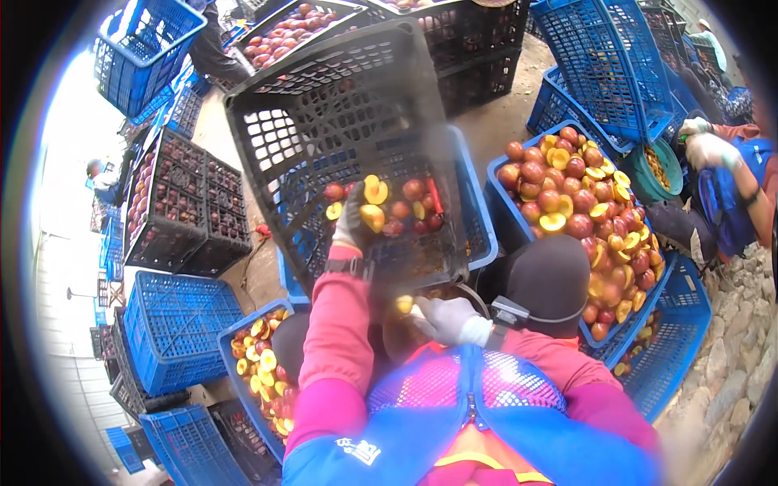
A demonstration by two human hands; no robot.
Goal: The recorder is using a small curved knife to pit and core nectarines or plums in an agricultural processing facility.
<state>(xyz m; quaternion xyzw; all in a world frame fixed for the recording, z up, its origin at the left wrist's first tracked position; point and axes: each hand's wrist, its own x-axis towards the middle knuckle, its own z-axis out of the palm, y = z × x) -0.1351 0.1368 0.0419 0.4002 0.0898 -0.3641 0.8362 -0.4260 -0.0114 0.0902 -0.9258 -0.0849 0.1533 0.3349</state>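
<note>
My left hand (354, 220), in a dark grey glove, reaches into a tilted black crate (324, 89). Its fingers close around halved plums (372, 217) whose yellow cut faces show. Beside it in the crate lie whole red plums (413, 190) and a thin red strip-like thing (436, 197). Nearer my body, my right hand (455, 321), in a pale grey glove, is closed above a round container (478, 298). A small yellow piece (404, 304) sits at its fingertips. What that hand grips is blurred.
Blue crates of whole and halved plums stand at my right (496, 190) and left (228, 344). A blue crate (478, 243) lies under the black one. Stacked black crates (190, 202) are at left. At far right, a co-worker's gloved hand (713, 151) is near a green basin (648, 182).
</note>
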